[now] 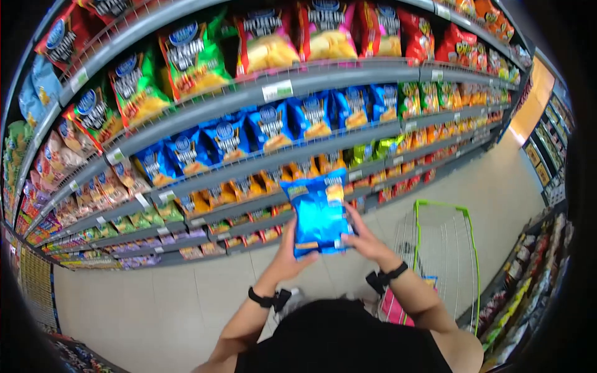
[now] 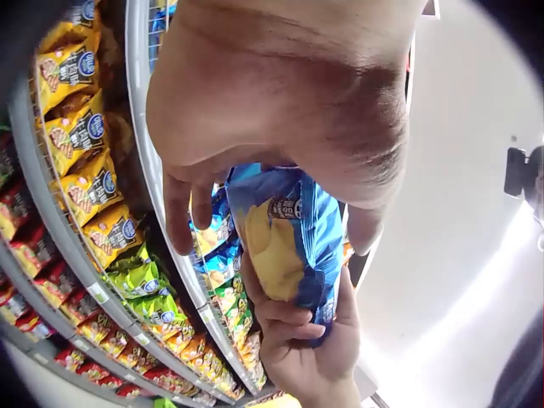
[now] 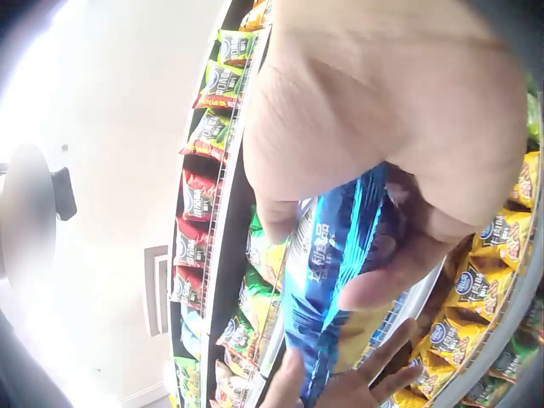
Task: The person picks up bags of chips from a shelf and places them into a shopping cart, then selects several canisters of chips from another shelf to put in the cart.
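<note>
A blue bag of chips (image 1: 321, 214) is held up between both hands in front of the chest, its shiny back with a barcode facing the head camera. My left hand (image 1: 287, 253) grips its lower left side, the thumb along the bottom edge. At the lower right side, my right hand (image 1: 368, 241) holds it with the thumb on the near face. Pictured chips show on the bag's far face (image 2: 274, 246) in the left wrist view. The right wrist view shows the crimped side seam (image 3: 344, 246) running between thumb and fingers.
Ahead, a long shelf (image 1: 277, 92) carries rows of chip bags, including similar blue bags (image 1: 272, 126) and orange ones below. A green-rimmed shopping cart (image 1: 476, 261) stands to the right with a pink item (image 1: 393, 309) in it. Another shelf (image 1: 528, 273) runs along the far right.
</note>
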`<state>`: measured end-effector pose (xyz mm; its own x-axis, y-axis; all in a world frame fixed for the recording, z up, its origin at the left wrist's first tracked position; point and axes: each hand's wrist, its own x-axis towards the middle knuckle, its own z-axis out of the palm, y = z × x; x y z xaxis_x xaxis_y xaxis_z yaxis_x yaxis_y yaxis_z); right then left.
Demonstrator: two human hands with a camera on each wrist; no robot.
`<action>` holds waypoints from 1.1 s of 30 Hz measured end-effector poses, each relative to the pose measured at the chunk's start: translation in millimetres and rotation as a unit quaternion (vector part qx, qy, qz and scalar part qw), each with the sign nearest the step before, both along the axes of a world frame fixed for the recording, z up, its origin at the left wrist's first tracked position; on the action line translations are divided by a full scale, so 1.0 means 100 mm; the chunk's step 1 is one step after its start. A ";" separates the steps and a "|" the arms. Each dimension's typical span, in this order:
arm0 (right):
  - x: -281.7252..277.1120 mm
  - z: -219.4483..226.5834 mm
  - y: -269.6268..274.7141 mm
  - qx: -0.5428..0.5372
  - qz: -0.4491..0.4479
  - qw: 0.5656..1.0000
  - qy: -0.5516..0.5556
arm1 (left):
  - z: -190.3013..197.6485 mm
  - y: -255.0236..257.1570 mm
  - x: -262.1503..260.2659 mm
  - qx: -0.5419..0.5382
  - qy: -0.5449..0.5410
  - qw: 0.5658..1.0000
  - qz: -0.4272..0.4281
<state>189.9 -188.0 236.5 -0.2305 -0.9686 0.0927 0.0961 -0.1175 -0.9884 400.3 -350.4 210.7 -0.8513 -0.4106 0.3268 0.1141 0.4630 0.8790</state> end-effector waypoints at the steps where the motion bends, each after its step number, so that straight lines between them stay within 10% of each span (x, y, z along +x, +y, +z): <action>1: 0.02 0.05 -0.04 -0.006 0.021 0.999 -0.032 | 0.11 -0.01 0.02 0.064 -0.006 0.998 -0.006; 7: 0.24 0.38 -0.24 -0.030 0.103 0.991 -0.080 | 0.16 -0.28 0.19 0.147 -0.012 0.989 0.004; 33: 1.09 0.04 -1.11 -0.010 -0.068 0.992 0.106 | -0.01 -1.11 0.93 0.176 0.013 0.984 -0.007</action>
